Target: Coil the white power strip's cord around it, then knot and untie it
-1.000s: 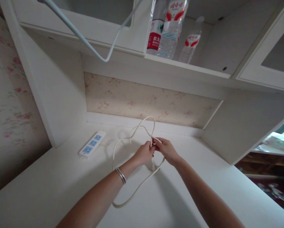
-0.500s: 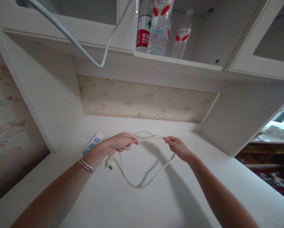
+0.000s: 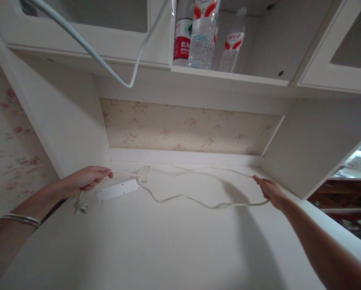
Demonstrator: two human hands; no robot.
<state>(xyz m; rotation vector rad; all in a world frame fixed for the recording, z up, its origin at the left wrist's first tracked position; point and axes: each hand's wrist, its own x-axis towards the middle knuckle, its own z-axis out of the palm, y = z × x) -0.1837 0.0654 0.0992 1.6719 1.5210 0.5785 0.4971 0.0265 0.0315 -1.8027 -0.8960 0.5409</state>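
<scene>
My left hand (image 3: 91,177), at the left, is closed on a white power cord (image 3: 182,197) that runs taut to a loose tangle near the middle. Below that hand dangles the cord's plug (image 3: 81,207). Far to the right, my right hand (image 3: 269,190) pinches a loop of the same cord, whose two strands stretch across the desk. A white power strip (image 3: 118,190) lies just right of my left hand, its plain side showing and its sockets out of sight.
The white desk (image 3: 168,249) is walled by side panels (image 3: 301,141) and a floral back wall (image 3: 186,127). Above are a cabinet shelf with plastic bottles (image 3: 201,44) and a hanging pale cable (image 3: 108,66). Another surface (image 3: 355,165) with items stands at the far right.
My hands have moved far apart, left and right, stretching the cord between them. The power strip has turned over, from sockets showing to its plain side, and shifted slightly right.
</scene>
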